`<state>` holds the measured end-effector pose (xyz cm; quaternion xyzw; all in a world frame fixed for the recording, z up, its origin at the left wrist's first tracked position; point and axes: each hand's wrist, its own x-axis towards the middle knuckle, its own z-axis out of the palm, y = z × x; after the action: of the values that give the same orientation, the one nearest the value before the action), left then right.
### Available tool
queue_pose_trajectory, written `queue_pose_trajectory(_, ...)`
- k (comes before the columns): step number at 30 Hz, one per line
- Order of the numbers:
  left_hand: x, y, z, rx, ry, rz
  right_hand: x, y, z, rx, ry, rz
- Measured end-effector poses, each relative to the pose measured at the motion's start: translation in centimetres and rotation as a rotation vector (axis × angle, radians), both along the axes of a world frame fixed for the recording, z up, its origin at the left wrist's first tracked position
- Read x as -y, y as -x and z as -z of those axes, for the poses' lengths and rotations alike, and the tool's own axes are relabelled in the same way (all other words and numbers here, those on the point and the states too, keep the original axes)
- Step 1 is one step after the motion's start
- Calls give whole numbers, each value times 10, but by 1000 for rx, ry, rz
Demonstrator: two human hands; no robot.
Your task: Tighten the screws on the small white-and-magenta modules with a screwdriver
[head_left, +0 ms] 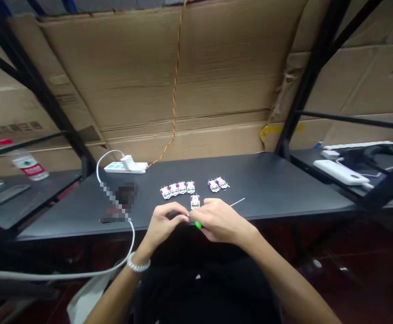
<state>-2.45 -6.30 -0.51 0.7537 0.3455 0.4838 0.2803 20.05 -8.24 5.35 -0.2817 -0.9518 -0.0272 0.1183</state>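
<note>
My left hand [164, 222] and my right hand [218, 220] meet at the front edge of a black table [277, 189]. The left fingers pinch a small part I cannot make out. My right hand is closed round a tool with a green handle [198, 225]. Just beyond the fingers lies one small white module [195, 201]. A row of several white modules [178, 189] sits farther back, with two more [218, 184] to their right. A thin metal pin [237, 202] lies right of my right hand.
A white power strip with charger [126, 166] sits at the back left, its white cable [115, 198] running over a dark blurred object [120, 202]. Cardboard [182, 81] lines the back. A bottle [27, 165] stands left; white devices [341, 172] lie on the right table.
</note>
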Motion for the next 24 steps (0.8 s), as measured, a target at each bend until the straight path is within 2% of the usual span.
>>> queue_pose_trajectory(5, -1, 1, 0, 42, 6, 10, -4, 0, 5, -10, -13, 19)
queue_pose_trajectory(11, -1, 0, -2, 114, 15, -33, -4, 6, 15, -175, -76, 98)
queue_pose_trajectory(16, -1, -1, 0, 153, 17, -52, -6, 12, 21, -224, -119, 83)
queue_pose_trajectory(24, 1, -1, 5, 143, -72, -132, -11, 13, 29, -223, -195, 55)
